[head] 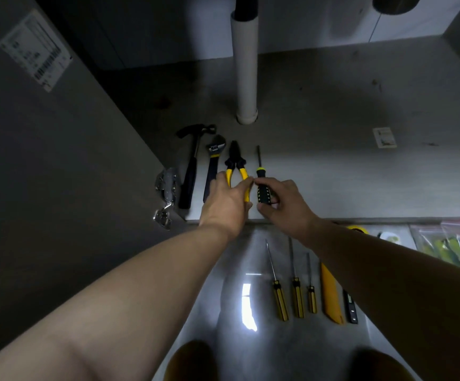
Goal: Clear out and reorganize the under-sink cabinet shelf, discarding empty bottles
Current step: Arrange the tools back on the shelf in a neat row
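On the cabinet shelf [333, 174] lie a black hammer [191, 160], an adjustable wrench [213, 160], yellow-handled pliers [235, 163] and a black-and-yellow screwdriver [261, 182], side by side. My left hand [227, 199] grips the pliers' handles. My right hand [283, 202] holds the screwdriver's handle, its shaft pointing away from me. Both tools lie on or just above the shelf near its front edge.
A white drain pipe [246, 67] stands at the shelf's middle back. A door hinge [165, 193] sits at the left wall. On the floor lie three thin yellow screwdrivers [294, 292], a yellow utility knife [332, 295], a dark slim tool [350, 306] and plastic bags [454, 243].
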Action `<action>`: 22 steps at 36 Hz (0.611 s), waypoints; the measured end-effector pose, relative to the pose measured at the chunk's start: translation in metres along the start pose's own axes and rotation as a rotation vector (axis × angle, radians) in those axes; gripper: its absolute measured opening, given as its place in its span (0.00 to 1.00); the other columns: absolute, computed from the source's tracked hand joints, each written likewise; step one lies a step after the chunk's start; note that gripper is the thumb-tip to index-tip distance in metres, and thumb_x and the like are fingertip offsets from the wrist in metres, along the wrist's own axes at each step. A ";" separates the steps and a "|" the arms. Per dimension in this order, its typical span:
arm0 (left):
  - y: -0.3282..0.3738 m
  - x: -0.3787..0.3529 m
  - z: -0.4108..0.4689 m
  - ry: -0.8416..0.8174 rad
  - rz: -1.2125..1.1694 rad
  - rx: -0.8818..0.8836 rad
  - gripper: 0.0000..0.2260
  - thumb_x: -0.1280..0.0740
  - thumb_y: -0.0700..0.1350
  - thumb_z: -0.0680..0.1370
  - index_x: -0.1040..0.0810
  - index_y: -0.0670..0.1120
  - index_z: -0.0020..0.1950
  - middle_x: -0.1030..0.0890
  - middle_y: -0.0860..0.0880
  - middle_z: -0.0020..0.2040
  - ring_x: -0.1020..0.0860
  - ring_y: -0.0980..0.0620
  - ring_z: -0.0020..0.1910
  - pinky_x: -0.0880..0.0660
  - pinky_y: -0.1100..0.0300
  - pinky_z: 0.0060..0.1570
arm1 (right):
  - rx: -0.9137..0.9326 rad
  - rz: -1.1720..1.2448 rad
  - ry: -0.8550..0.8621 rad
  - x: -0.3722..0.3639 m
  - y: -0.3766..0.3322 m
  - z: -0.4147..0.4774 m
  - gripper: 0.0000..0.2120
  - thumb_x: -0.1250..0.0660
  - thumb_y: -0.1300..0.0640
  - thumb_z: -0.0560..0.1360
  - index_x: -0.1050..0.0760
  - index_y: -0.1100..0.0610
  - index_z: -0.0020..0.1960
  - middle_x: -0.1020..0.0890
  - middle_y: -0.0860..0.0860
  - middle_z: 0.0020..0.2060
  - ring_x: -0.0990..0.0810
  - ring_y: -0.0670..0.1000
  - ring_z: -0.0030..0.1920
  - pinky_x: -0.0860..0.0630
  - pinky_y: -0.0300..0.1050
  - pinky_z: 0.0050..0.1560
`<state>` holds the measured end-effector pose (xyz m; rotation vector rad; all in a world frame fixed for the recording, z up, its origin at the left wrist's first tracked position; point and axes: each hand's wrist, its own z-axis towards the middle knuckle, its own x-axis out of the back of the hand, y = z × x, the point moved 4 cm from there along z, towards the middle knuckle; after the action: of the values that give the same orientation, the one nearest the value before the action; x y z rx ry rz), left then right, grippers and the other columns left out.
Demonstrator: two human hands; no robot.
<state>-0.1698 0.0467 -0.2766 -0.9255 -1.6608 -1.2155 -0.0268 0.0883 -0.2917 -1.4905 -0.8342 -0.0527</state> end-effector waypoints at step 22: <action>-0.008 -0.009 0.008 0.027 0.021 0.030 0.26 0.36 0.45 0.84 0.39 0.60 0.79 0.49 0.41 0.81 0.40 0.40 0.75 0.26 0.45 0.65 | -0.119 0.000 0.271 -0.017 0.006 0.015 0.18 0.26 0.49 0.73 0.20 0.49 0.62 0.20 0.50 0.37 0.20 0.52 0.41 0.21 0.53 0.50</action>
<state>-0.1761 0.0514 -0.2886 -0.9022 -1.6396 -1.1807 -0.0431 0.0941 -0.3072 -1.5527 -0.6205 -0.3027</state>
